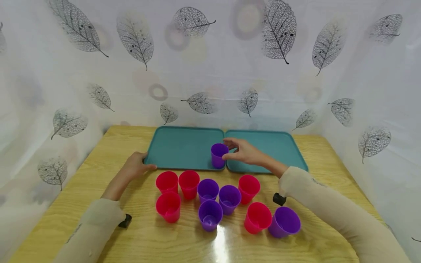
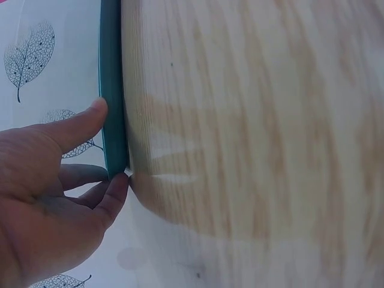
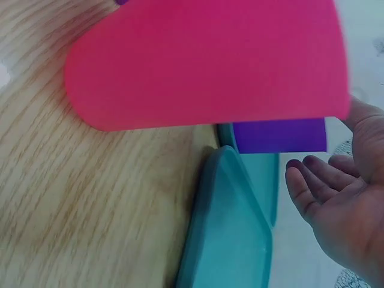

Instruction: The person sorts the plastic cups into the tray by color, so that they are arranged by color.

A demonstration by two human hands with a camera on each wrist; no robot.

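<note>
A purple cup (image 1: 217, 156) stands upright at the front right corner of the left teal tray (image 1: 184, 146). My right hand (image 1: 245, 151) is beside it, thumb and fingers spread around its right side. In the right wrist view, the fingers of the right hand (image 3: 336, 192) show a gap from the purple cup (image 3: 282, 135), and the thumb is partly hidden behind a red cup (image 3: 210, 66). My left hand (image 1: 135, 166) grips the left tray's front left corner. The left wrist view shows thumb and fingertips of the left hand (image 2: 66, 186) on either side of that tray corner (image 2: 114, 138).
A second teal tray (image 1: 263, 146) sits directly right of the first. In front of them, several red cups (image 1: 168, 206) and purple cups (image 1: 210, 215) stand on the wooden table (image 1: 138, 233). A leaf-patterned curtain (image 1: 210, 73) hangs behind and at the sides.
</note>
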